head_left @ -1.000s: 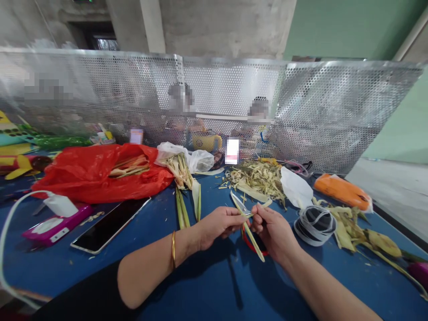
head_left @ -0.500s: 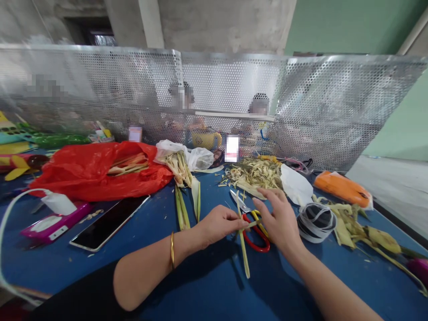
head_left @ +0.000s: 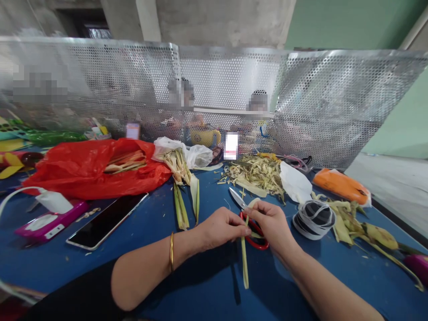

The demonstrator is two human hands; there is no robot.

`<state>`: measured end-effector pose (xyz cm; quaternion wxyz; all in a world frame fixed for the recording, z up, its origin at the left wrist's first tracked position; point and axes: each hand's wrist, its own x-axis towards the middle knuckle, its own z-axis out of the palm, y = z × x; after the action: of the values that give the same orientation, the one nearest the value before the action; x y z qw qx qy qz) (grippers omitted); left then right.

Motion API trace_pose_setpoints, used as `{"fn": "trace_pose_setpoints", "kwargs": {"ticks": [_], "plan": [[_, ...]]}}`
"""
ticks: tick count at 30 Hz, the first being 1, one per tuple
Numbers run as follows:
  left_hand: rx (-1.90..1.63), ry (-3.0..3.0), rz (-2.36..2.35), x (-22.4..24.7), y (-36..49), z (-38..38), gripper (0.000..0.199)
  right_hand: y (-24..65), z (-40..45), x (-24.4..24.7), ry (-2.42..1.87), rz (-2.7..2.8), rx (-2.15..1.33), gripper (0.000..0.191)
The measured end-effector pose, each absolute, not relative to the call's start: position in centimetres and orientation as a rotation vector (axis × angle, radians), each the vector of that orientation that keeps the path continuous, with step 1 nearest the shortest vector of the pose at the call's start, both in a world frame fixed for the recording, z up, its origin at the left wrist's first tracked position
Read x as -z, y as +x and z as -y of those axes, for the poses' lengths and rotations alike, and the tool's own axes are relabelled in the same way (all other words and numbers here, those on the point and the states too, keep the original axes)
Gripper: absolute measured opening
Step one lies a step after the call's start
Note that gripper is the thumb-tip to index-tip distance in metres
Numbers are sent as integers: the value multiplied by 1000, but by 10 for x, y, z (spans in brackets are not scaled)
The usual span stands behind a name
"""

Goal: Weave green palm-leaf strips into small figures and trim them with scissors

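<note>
My left hand (head_left: 219, 228) pinches a narrow pale-green leaf strip (head_left: 245, 265) between thumb and fingers, and its lower end hangs toward the table's near edge. Close beside it, my right hand (head_left: 274, 226) has thumb and forefinger closed on a pale strip that loops over the fingertips. Whether this is the same strip or a crossing one, I cannot tell. Scissors (head_left: 236, 197) lie behind both hands, blades pointing away. Their red handle shows between the hands, partly hidden by my fingers.
Beyond my hands lies a heap of leaf scraps (head_left: 262, 174). A roll of white-and-black ribbon (head_left: 313, 220) sits at right, near an orange packet (head_left: 343, 185). At left are a phone (head_left: 109, 223), a purple power strip (head_left: 67, 220) and a red plastic bag (head_left: 73, 165). A perforated metal screen (head_left: 230, 80) stands behind.
My right hand has come in from the right and closed its spread fingers on the pale strip. My left hand keeps its pinch. The whole view has shifted slightly.
</note>
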<state>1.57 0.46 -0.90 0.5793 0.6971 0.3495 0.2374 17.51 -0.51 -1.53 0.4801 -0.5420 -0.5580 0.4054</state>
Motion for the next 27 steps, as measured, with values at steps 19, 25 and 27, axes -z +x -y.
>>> {"fn": "trace_pose_setpoints", "kwargs": {"ticks": [19,25,27], "plan": [[-700,1350,-972,7,13,-15,38,195,-8,6,-1387,2125,-307,47],[-748,1097,-941,6,16,-15,38,200,-5,-2,-1335,1983,171,22],[-780,985,-940,5,16,-15,37,199,2,-9,-1233,1937,332,17]]}}
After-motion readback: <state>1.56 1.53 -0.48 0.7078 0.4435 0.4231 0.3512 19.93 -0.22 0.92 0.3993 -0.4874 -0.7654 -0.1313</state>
